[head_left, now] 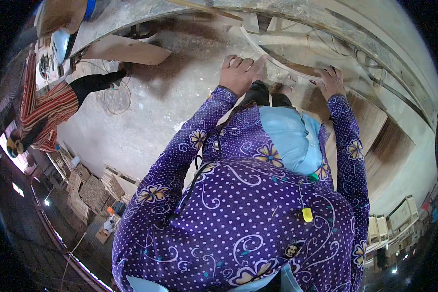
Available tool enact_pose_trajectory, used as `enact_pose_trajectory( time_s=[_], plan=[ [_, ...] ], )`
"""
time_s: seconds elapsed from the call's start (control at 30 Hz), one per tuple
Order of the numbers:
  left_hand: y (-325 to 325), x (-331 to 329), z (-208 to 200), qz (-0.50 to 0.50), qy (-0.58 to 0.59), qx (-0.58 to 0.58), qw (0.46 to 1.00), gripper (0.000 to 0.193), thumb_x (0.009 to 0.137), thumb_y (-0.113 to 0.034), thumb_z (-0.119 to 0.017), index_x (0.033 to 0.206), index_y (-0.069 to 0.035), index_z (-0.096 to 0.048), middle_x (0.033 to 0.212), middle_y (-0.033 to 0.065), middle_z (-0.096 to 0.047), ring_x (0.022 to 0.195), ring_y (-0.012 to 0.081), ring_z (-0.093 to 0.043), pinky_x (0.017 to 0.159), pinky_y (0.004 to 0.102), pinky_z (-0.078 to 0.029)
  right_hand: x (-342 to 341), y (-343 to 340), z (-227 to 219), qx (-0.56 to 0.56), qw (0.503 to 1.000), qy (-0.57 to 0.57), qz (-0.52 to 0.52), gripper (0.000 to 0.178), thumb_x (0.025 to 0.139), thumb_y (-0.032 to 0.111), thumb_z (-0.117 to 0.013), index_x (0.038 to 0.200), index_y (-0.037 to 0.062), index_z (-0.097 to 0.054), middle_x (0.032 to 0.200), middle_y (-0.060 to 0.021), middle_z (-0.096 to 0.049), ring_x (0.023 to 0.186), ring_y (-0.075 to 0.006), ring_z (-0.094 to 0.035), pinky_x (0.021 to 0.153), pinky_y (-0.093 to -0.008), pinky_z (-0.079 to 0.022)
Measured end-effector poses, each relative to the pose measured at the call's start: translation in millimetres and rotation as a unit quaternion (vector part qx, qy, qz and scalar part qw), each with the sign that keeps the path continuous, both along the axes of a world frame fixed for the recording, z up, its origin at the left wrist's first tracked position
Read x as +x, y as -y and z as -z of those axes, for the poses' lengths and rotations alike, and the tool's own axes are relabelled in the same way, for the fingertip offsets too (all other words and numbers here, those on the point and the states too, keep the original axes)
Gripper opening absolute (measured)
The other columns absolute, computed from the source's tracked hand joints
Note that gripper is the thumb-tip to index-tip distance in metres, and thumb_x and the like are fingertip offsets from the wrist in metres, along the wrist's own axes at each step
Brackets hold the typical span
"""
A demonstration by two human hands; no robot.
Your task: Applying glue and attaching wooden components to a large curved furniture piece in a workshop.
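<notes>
A curved wooden piece [299, 69], brown on its face and with a pale thin edge, lies across in front of my legs. My left hand [239, 77] is at the left part of its pale edge, fingers curled and thumb side against it. Farther right, my right hand [331, 82] grips the right end of the piece, fingers bent over it. The undersides of both hands are hidden. Both my arms, in purple patterned sleeves, stretch forward.
A long bench edge [379, 56] curves across the far side, with cables near it. Brown wooden panels [382, 141] lean at the right. Another person in a striped top [53, 112] stands at the left, near a wooden board [126, 50]. Stacked wooden parts [100, 194] lie at lower left.
</notes>
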State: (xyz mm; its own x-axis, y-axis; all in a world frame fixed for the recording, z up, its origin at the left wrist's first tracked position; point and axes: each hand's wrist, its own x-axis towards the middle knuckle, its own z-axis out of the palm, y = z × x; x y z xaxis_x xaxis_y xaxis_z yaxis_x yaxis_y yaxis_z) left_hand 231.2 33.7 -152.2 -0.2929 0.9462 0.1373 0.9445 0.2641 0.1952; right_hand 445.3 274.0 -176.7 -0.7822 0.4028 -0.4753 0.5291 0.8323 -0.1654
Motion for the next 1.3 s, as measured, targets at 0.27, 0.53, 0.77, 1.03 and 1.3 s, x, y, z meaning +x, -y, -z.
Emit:
enact_pose_trajectory(
  time_s=[0.27, 0.53, 0.77, 1.03, 1.3],
  plan=[
    [-2.4, -10.1, -2.4, -0.041, -0.007, -0.047, 0.998, 0.053, 0.079, -0.036, -0.057, 0.128, -0.021, -0.047, 0.083, 0.0054, -0.060, 0.080, 0.0222, -0.059, 0.086, 0.0389, -0.037, 6.0, -1.7, 6.0, -0.009, 0.998, -0.058, -0.004, 0.045, 0.074, 0.022, -0.065, 0.116, 0.0199, -0.052, 0.122, -0.0038, -0.045, 0.116, -0.0289, -0.037, 0.102, -0.0407, -0.031],
    [-10.0, -5.1, -10.0, -0.039, 0.005, -0.112, 0.993, 0.063, 0.076, -0.034, -0.059, 0.134, -0.025, -0.037, 0.081, 0.0063, -0.060, 0.079, 0.0222, -0.060, 0.085, 0.0374, -0.038, 5.4, -1.3, -0.3, -0.009, 0.997, -0.070, -0.010, 0.043, 0.073, 0.023, -0.065, 0.114, 0.0181, -0.052, 0.119, -0.0051, -0.047, 0.114, -0.0296, -0.039, 0.098, -0.0410, -0.036],
    [-7.8, 7.9, -15.9, -0.030, 0.044, -0.117, 0.992, 0.066, 0.075, -0.024, -0.060, 0.136, -0.026, -0.034, 0.075, 0.0048, -0.061, 0.073, 0.0216, -0.060, 0.082, 0.0368, -0.039, 3.9, -2.6, 1.1, -0.001, 0.997, -0.074, -0.025, 0.044, 0.075, 0.024, -0.064, 0.116, 0.0181, -0.052, 0.118, -0.0071, -0.048, 0.114, -0.0298, -0.040, 0.100, -0.0415, -0.033],
    [-5.2, -4.3, -11.4, -0.098, 0.056, -0.096, 0.989, 0.061, 0.079, -0.019, -0.051, 0.137, -0.026, -0.032, 0.076, 0.0056, -0.062, 0.072, 0.0215, -0.061, 0.080, 0.0368, -0.040, 7.3, -1.2, 8.2, 0.015, 0.999, -0.041, -0.009, 0.069, 0.078, 0.027, -0.063, 0.137, 0.0266, -0.027, 0.129, -0.0104, -0.044, 0.120, -0.0313, -0.037, 0.103, -0.0413, -0.030],
    [-14.7, 21.3, -22.5, -0.027, 0.101, -0.207, 0.973, 0.063, 0.081, -0.016, -0.047, 0.139, -0.026, -0.025, 0.086, 0.0092, -0.064, 0.079, 0.0237, -0.062, 0.084, 0.0414, -0.041, -2.3, -0.3, 3.8, 0.013, 1.000, -0.020, -0.013, 0.079, 0.078, 0.026, -0.064, 0.141, 0.0282, -0.017, 0.126, -0.0128, -0.046, 0.118, -0.0325, -0.039, 0.103, -0.0417, -0.029]
  ],
)
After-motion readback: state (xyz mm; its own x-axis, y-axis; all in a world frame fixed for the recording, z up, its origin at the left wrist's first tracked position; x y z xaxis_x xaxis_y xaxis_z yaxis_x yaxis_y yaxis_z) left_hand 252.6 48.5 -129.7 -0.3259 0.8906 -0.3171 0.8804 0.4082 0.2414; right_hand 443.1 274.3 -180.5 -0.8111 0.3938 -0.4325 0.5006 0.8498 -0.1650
